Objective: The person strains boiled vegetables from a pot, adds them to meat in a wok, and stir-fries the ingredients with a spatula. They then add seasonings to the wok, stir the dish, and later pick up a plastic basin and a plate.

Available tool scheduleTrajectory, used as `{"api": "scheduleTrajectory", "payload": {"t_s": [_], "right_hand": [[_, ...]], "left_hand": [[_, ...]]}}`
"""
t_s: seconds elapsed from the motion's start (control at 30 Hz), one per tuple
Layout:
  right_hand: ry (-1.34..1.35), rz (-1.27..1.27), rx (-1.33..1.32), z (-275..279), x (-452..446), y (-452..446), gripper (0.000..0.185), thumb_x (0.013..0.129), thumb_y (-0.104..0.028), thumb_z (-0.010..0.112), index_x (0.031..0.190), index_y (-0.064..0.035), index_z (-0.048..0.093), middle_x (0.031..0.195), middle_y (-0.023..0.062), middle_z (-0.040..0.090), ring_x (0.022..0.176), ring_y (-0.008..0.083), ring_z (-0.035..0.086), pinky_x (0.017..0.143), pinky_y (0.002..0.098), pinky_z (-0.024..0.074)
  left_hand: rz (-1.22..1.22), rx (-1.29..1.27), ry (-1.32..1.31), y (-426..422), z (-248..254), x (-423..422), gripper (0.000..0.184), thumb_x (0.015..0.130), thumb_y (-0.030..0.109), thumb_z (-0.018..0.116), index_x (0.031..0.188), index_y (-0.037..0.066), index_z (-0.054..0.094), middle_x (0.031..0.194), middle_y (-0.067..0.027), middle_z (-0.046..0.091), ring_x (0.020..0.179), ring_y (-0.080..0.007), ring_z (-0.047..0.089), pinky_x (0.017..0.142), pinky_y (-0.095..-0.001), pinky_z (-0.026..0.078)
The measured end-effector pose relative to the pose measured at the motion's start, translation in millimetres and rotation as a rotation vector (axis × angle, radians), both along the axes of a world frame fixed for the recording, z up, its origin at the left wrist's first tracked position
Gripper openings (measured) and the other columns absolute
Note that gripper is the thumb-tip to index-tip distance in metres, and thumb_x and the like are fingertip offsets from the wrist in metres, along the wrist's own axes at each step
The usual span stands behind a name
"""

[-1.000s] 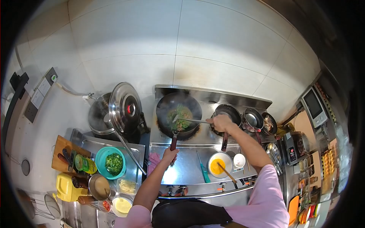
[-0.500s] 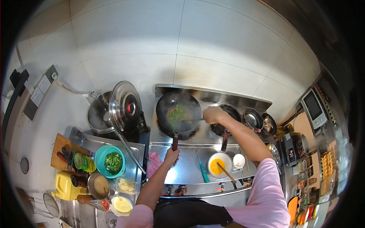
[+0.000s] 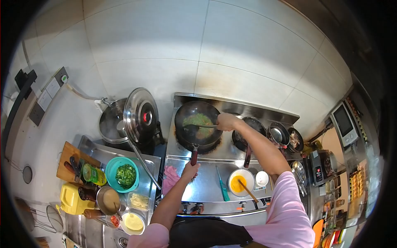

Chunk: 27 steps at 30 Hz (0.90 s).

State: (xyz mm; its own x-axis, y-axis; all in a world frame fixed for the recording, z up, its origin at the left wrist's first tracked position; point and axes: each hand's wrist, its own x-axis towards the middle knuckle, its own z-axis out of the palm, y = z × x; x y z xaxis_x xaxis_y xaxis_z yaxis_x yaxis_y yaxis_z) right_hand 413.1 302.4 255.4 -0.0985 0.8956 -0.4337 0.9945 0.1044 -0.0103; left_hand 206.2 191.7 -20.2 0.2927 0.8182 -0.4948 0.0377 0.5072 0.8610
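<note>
Dark metal forms the wok (image 3: 182, 115) in front of me, which sits on the left-hand side of the stove (image 3: 225, 153) above a scorched patch. I judge it stiff and fairly heavy, with most of its weight out in the bowl, so it would tip or swing if I lifted it carelessly. Its rim is probably too hot to touch; the place to take hold is the reddish-brown handle (image 3: 194, 157) that points back toward me, and my left hand (image 3: 190, 171) is closed around its near end. My right hand (image 3: 227, 122) grips the long stem of a spatula (image 3: 202, 126) near the rim, with its dark head down in the green food (image 3: 201, 118). The spatula looks light and rigid, best held well back from the heat; the food seems soft, loose and likely slippery. The bench (image 3: 202, 186) before the stove is bright steel, smooth enough for things to slide. On it a pink cloth (image 3: 170, 178) lies crumpled to the left, and to the right stands a white bowl (image 3: 231, 175) of yellow liquid with chopsticks (image 3: 248, 189) leaning in it. More pans (image 3: 254, 126) line the stove to the right, a large pot (image 3: 108, 128) stands at the left, and pale tiles (image 3: 144, 41) rise behind everything.
</note>
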Motion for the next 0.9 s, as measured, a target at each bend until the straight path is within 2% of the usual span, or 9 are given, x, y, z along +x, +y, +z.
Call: {"api": "scheduleTrajectory", "payload": {"t_s": [0.1,0.2,0.3,0.43,0.47,0.6,0.7,0.77,0.9], "right_hand": [[-0.092,0.056,0.052,27,18,-4,0.020,0.075,-0.014,0.060,0.082,-0.0014,0.074,0.086,0.0214,0.071,0.083,0.0361,0.071,0.069,0.0439,0.0556],[-0.202,0.158,0.094,61,22,-19,0.020,0.075,-0.019,0.065,0.089,-0.0079,0.075,0.090,0.0184,0.072,0.092,0.0332,0.069,0.075,0.0450,0.0534],[-0.318,0.076,0.130,60,9,-37,0.019,0.075,-0.017,0.065,0.090,-0.0105,0.075,0.095,0.0179,0.072,0.095,0.0352,0.068,0.078,0.0450,0.0541],[-0.234,0.058,0.255,-5,28,-39,0.022,0.075,-0.015,0.066,0.094,-0.0097,0.075,0.096,0.0172,0.072,0.094,0.0337,0.069,0.079,0.0450,0.0554],[-0.189,0.026,0.283,-13,37,-43,0.022,0.076,-0.015,0.065,0.094,-0.0093,0.074,0.092,0.0179,0.072,0.091,0.0341,0.070,0.078,0.0445,0.0559],[-0.105,-0.017,0.327,-7,38,-75,0.024,0.078,-0.015,0.064,0.099,-0.0103,0.073,0.092,0.0188,0.071,0.089,0.0354,0.070,0.076,0.0460,0.0560],[-0.093,-0.062,0.338,-70,47,-79,0.027,0.082,-0.016,0.061,0.107,-0.0130,0.070,0.091,0.0189,0.071,0.087,0.0358,0.070,0.074,0.0476,0.0555],[-0.044,-0.099,0.337,-121,54,-86,0.028,0.084,-0.017,0.059,0.110,-0.0155,0.068,0.086,0.0181,0.070,0.085,0.0363,0.069,0.072,0.0488,0.0550],[0.050,-0.145,0.311,-82,50,-119,0.034,0.084,-0.017,0.058,0.117,-0.0165,0.066,0.089,0.0197,0.070,0.085,0.0373,0.069,0.073,0.0501,0.0546]], "left_hand": [[-0.016,0.026,-0.002,0,-1,-1,0.020,0.088,0.020,0.069,0.093,0.006,0.054,0.063,-0.0010,0.054,0.045,-0.0102,0.049,0.037,-0.0274,0.038],[-0.072,-0.006,0.033,2,1,-2,0.031,0.090,0.025,0.066,0.108,0.004,0.053,0.070,-0.0027,0.054,0.049,-0.0121,0.052,0.042,-0.0282,0.042],[-0.087,-0.001,0.036,2,5,-3,0.031,0.090,0.024,0.066,0.109,0.004,0.052,0.070,-0.0025,0.053,0.050,-0.0122,0.052,0.042,-0.0283,0.042],[-0.082,-0.008,0.032,2,6,-4,0.031,0.089,0.024,0.066,0.108,0.004,0.053,0.069,-0.0024,0.053,0.049,-0.0122,0.052,0.041,-0.0285,0.041],[-0.083,-0.005,0.045,3,4,-4,0.030,0.089,0.024,0.067,0.107,0.004,0.053,0.068,-0.0024,0.053,0.048,-0.0122,0.051,0.041,-0.0286,0.041],[-0.091,-0.024,0.023,6,-2,-2,0.027,0.088,0.022,0.067,0.103,0.005,0.052,0.066,-0.0023,0.052,0.047,-0.0121,0.051,0.039,-0.0294,0.039],[-0.072,-0.057,-0.013,5,11,-4,0.022,0.089,0.020,0.068,0.089,0.007,0.051,0.061,-0.0008,0.051,0.044,-0.0108,0.049,0.036,-0.0281,0.037],[-0.085,-0.056,-0.006,6,18,-6,0.021,0.089,0.021,0.068,0.088,0.007,0.052,0.061,-0.0006,0.052,0.044,-0.0106,0.049,0.036,-0.0281,0.037],[-0.141,-0.080,-0.009,13,20,-19,0.025,0.087,0.023,0.069,0.096,0.007,0.051,0.063,-0.0015,0.051,0.045,-0.0123,0.049,0.036,-0.0293,0.037]]}}
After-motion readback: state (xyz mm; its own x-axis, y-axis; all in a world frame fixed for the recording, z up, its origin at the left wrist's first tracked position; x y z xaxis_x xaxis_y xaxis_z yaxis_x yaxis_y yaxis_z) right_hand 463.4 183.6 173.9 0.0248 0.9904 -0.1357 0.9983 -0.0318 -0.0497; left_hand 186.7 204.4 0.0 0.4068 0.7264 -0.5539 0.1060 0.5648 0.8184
